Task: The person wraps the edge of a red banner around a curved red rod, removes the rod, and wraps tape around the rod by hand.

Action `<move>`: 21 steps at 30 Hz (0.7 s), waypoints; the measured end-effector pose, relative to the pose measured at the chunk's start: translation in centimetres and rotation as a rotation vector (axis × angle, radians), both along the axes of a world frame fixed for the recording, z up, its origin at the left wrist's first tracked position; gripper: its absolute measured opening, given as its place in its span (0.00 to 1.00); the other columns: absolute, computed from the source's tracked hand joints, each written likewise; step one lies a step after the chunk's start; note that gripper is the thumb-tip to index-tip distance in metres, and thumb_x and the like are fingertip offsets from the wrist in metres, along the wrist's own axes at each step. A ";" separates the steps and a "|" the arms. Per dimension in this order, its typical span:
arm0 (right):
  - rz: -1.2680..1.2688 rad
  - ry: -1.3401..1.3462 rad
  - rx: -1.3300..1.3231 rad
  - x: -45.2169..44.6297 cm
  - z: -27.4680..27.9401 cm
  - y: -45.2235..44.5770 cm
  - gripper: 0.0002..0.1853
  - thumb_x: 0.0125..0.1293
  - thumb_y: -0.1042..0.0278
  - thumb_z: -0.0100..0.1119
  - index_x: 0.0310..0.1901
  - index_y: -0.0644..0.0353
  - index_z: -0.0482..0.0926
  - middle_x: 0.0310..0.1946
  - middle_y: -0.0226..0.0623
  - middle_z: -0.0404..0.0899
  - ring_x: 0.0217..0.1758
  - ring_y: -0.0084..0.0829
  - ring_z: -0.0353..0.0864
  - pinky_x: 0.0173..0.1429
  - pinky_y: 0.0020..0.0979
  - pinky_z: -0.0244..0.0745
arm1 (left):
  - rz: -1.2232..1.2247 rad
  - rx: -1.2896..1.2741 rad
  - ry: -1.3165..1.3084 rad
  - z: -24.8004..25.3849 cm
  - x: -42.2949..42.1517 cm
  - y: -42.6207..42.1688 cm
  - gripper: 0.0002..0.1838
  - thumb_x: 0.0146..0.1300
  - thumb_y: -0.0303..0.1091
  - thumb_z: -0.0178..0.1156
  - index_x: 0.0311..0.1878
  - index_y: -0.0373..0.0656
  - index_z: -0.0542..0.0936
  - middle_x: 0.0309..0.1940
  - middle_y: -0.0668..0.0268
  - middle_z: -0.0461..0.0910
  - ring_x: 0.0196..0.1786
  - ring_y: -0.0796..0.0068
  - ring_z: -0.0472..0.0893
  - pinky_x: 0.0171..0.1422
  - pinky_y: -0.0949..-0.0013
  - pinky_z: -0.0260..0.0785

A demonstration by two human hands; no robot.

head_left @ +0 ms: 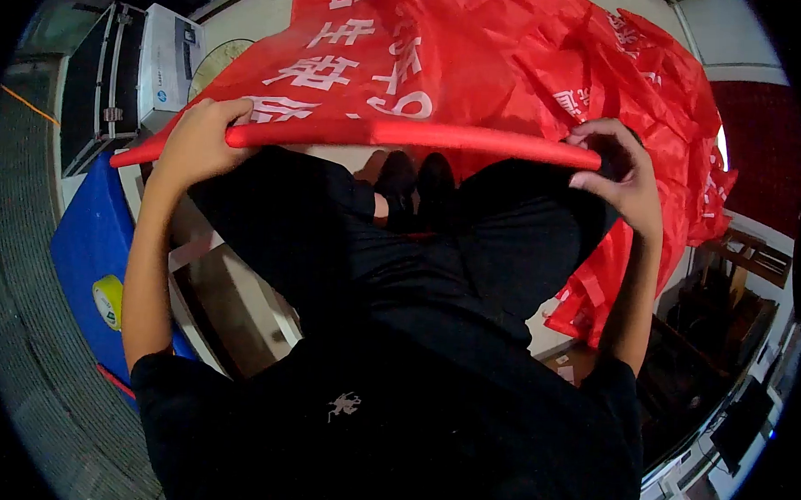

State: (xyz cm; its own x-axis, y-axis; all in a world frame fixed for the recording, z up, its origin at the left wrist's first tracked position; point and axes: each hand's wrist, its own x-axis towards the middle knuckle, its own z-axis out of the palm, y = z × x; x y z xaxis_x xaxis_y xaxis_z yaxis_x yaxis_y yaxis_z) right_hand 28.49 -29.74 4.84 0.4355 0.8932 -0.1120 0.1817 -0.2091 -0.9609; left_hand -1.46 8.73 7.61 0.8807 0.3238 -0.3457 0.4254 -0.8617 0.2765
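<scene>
A large red banner [482,69] with white characters spreads in front of my knees. Its near edge is wound into a long, slim roll [370,133] that crosses above my legs. My left hand [205,145] is closed around the roll near its left part, and the roll's end sticks out past the wrist. At the other end, my right hand [624,169] curves in a C shape about the roll's tip. Its thumb is below and its fingertips are above, apart from each other, with the fingertips near the loose red cloth.
A blue padded surface [89,225] at the left carries a yellow tape roll [108,303]. Behind it stand a white printer box [171,57] and a black case [96,89]. Dark wooden furniture [724,294] is at the right. My dark shoes [415,183] show beneath the roll.
</scene>
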 end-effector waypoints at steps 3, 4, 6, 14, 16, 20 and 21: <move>-0.042 -0.095 -0.105 -0.7 0.2 0.3 0.18 0.56 0.79 0.71 0.48 0.63 0.77 0.42 0.30 0.78 0.48 0.24 0.77 0.59 0.27 0.70 | -0.008 0.001 0.089 -0.3 0.1 0.6 0.14 0.50 0.35 0.67 0.27 0.37 0.71 0.28 0.50 0.78 0.36 0.44 0.78 0.43 0.52 0.71; -0.043 -0.096 -0.105 -0.6 0.1 0.1 0.18 0.56 0.79 0.71 0.48 0.63 0.77 0.42 0.30 0.78 0.48 0.24 0.77 0.59 0.27 0.70 | -0.008 0.001 0.088 -0.5 0.0 0.7 0.14 0.50 0.35 0.67 0.27 0.37 0.71 0.28 0.50 0.78 0.36 0.44 0.78 0.43 0.52 0.71; -0.059 0.010 -0.210 -0.1 -0.3 -0.4 0.18 0.56 0.78 0.72 0.48 0.64 0.77 0.42 0.31 0.79 0.50 0.25 0.77 0.59 0.27 0.70 | -0.148 -0.068 -0.248 -1.1 -0.3 0.8 0.14 0.50 0.36 0.68 0.30 0.37 0.75 0.27 0.50 0.79 0.36 0.44 0.79 0.43 0.52 0.71; -0.084 -0.183 -0.034 -2.0 0.2 0.6 0.12 0.60 0.70 0.71 0.41 0.66 0.78 0.41 0.33 0.79 0.46 0.26 0.77 0.54 0.26 0.69 | -0.147 -0.024 -0.163 -2.9 -0.8 1.6 0.16 0.50 0.35 0.69 0.38 0.38 0.77 0.39 0.48 0.80 0.44 0.44 0.81 0.47 0.51 0.72; -0.056 -0.274 -0.112 -1.7 0.0 0.3 0.13 0.59 0.70 0.72 0.41 0.66 0.79 0.40 0.33 0.79 0.47 0.26 0.77 0.54 0.27 0.69 | -0.207 0.002 -0.225 -2.4 -0.6 1.3 0.17 0.51 0.36 0.70 0.40 0.38 0.77 0.42 0.47 0.81 0.47 0.44 0.80 0.48 0.52 0.72; -0.124 -0.156 -0.239 -1.2 -0.1 0.3 0.12 0.59 0.70 0.72 0.41 0.65 0.80 0.40 0.34 0.79 0.46 0.27 0.77 0.53 0.28 0.69 | -0.014 -0.078 -0.165 -0.8 0.1 0.6 0.17 0.52 0.33 0.69 0.41 0.37 0.75 0.40 0.49 0.79 0.46 0.44 0.79 0.48 0.55 0.70; -0.089 -0.182 -0.217 -0.9 -0.3 0.3 0.13 0.58 0.70 0.72 0.40 0.65 0.80 0.39 0.33 0.79 0.45 0.27 0.76 0.52 0.28 0.69 | -0.121 -0.012 -0.175 -1.3 0.0 1.1 0.19 0.52 0.38 0.70 0.43 0.38 0.77 0.41 0.47 0.81 0.48 0.44 0.80 0.50 0.53 0.71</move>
State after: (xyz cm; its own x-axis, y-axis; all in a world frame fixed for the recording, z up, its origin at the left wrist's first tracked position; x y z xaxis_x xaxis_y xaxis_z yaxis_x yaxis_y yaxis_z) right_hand 27.56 -29.44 4.56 0.5413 0.8144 -0.2093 0.3187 -0.4291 -0.8452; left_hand -1.47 9.87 6.34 0.9597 0.2092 -0.1875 0.2641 -0.8998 0.3474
